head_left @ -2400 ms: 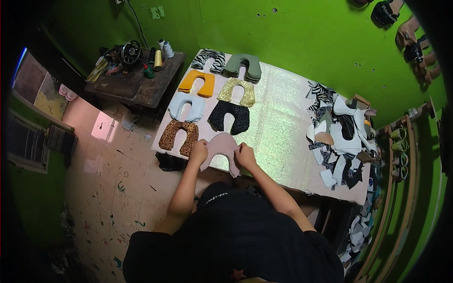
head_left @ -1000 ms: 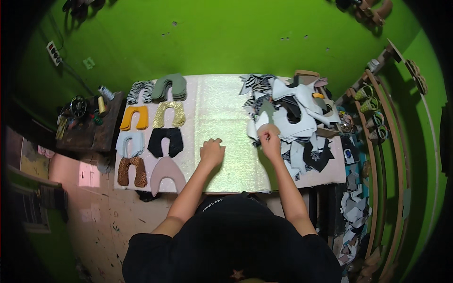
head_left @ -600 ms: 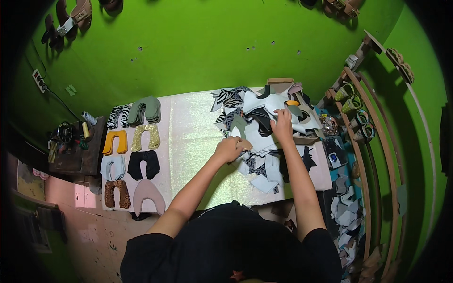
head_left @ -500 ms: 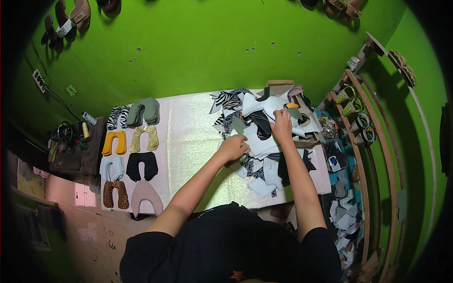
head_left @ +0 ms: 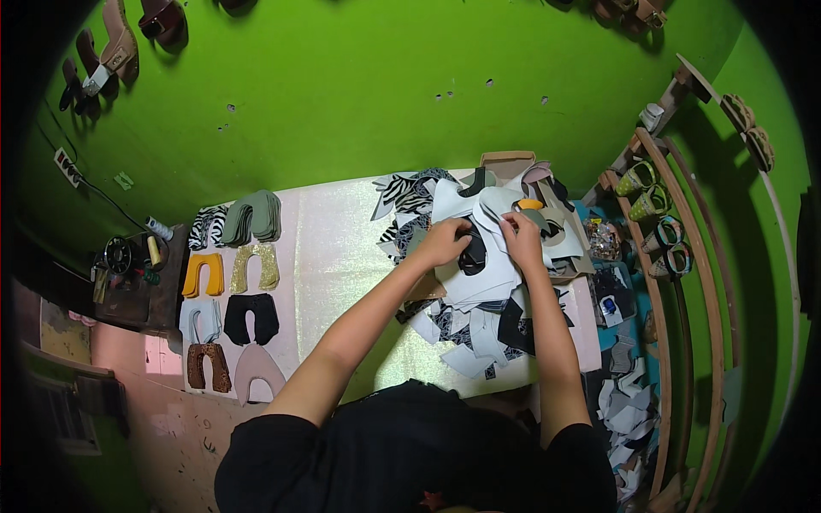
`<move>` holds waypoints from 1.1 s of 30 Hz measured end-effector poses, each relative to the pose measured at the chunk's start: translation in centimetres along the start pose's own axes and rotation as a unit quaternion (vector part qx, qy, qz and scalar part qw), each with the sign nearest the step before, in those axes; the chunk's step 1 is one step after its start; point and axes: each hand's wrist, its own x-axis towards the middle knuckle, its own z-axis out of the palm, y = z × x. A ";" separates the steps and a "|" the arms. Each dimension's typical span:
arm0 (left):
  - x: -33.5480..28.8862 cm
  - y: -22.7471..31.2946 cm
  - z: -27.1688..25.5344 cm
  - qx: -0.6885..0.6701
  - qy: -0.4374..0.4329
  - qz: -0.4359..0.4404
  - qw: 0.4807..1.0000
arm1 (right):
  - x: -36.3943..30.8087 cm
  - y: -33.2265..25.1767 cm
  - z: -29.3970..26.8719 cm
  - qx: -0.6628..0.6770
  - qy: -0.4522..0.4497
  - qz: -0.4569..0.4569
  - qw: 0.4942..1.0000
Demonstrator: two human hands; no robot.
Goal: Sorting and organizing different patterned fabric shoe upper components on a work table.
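Note:
A loose heap of cut material pieces, white, black, grey and zebra-striped, covers the right part of the table. My left hand point(head_left: 441, 243) is in the middle of it, its fingers curled closed at the edge of a black cut piece point(head_left: 473, 255). A little to the right, my right hand point(head_left: 522, 238) has its fingertips pinched together at a white cut piece point(head_left: 493, 208). Its fingers partly hide what they hold. Beside the right hand lie an orange piece point(head_left: 531, 204) and a zebra-striped piece point(head_left: 416, 200) farther left.
On the table's left stand several stacks of U-shaped pieces, among them green point(head_left: 254, 217), orange point(head_left: 203, 274), black point(head_left: 251, 318) and leopard-print point(head_left: 209, 367). An open cardboard box point(head_left: 508, 159) is behind the heap. At right is a wooden rack point(head_left: 671, 256) with sandals; scraps point(head_left: 623, 393) lie below.
My left hand has moved up and right, from the heap's near-left edge to the black piece. My right hand has shifted slightly and its fingers have drawn together. The view has tilted slightly.

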 end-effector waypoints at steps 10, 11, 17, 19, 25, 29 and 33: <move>2.0 0.2 1.9 -0.009 0.071 0.053 0.996 | 0.6 0.7 0.0 0.024 0.025 0.069 0.997; 2.0 0.3 2.1 -0.013 0.066 0.039 0.997 | 0.5 1.0 0.0 0.034 0.028 0.057 0.997; 2.4 0.3 2.9 -0.149 0.094 -0.040 0.984 | 0.3 0.2 -0.1 0.014 0.073 0.008 0.997; 2.9 0.1 3.2 -0.186 0.109 -0.073 0.974 | 0.3 0.5 -0.1 -0.017 0.080 -0.033 0.996; 4.1 -1.7 4.0 -0.240 0.158 -0.115 0.951 | 0.0 -0.2 0.0 -0.072 0.065 -0.072 0.993; 4.3 -1.8 4.1 -0.225 0.167 -0.119 0.953 | -0.1 -1.0 -0.1 -0.093 0.044 -0.089 0.991; 4.4 -1.5 4.1 -0.206 0.167 -0.109 0.958 | 0.1 -0.3 0.3 -0.109 0.037 -0.068 0.991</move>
